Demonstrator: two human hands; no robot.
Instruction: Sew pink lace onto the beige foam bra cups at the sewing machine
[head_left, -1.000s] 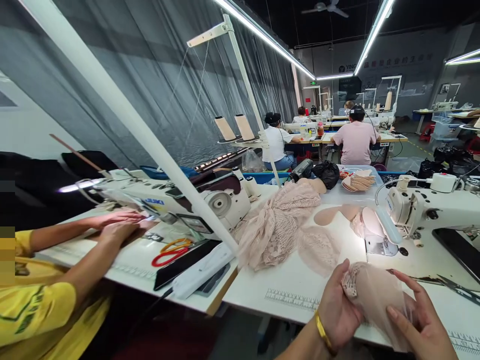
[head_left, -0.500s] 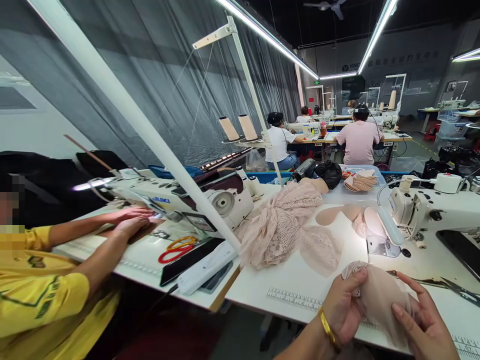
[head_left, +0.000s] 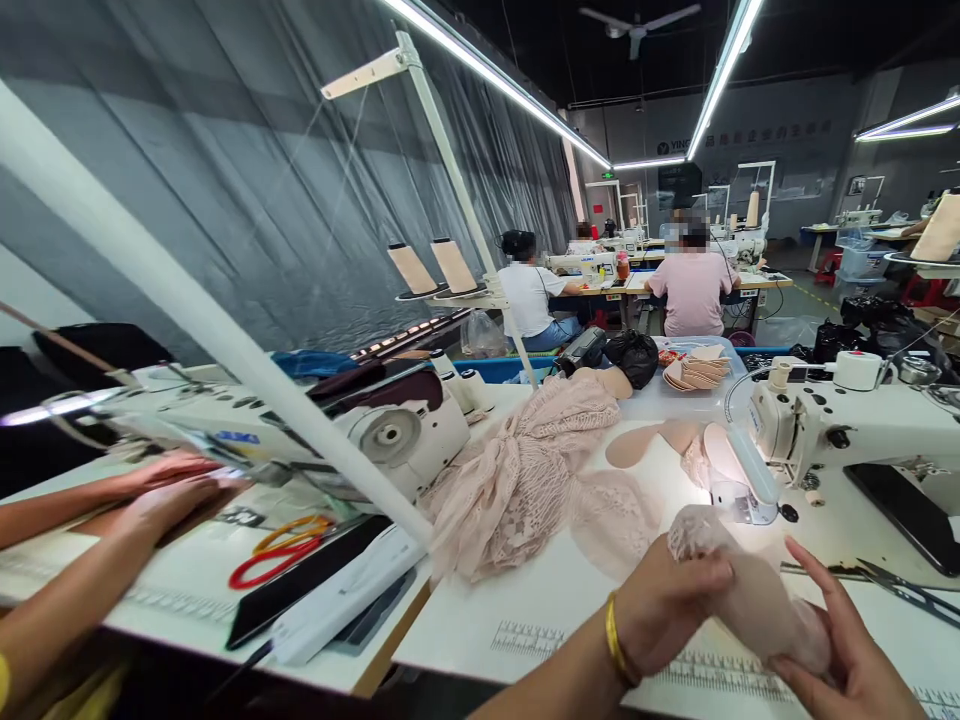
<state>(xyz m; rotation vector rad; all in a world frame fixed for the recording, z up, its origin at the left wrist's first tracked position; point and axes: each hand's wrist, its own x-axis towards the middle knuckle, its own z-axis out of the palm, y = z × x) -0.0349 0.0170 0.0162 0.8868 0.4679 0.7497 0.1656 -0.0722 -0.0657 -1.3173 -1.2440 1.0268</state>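
Note:
Between my hands is a beige bra cup (head_left: 757,598) with sheer fabric and lace over it. My left hand (head_left: 667,610), with a gold bangle at the wrist, pinches the lace end under its thumb. The other end rests in my right hand (head_left: 851,645), gripped between thumb and fingers, the index finger stretched out. Just beyond lie a flat lace piece (head_left: 611,515) and several beige cups by the lit needle area of a white sewing machine (head_left: 806,415). A heap of beige lace (head_left: 517,470) spreads to the left.
Black scissors (head_left: 911,590) and a black phone (head_left: 904,510) lie at the right. Behind stands a clear bin (head_left: 694,385) with stacked cups. On the left table are red-and-yellow-handled scissors (head_left: 281,550), a white pole (head_left: 225,310) and a co-worker's hands (head_left: 169,490) at another machine.
The camera view has turned to the right. In my hands, the cup has tilted and looks more folded, and my left hand's grip shows more from its back.

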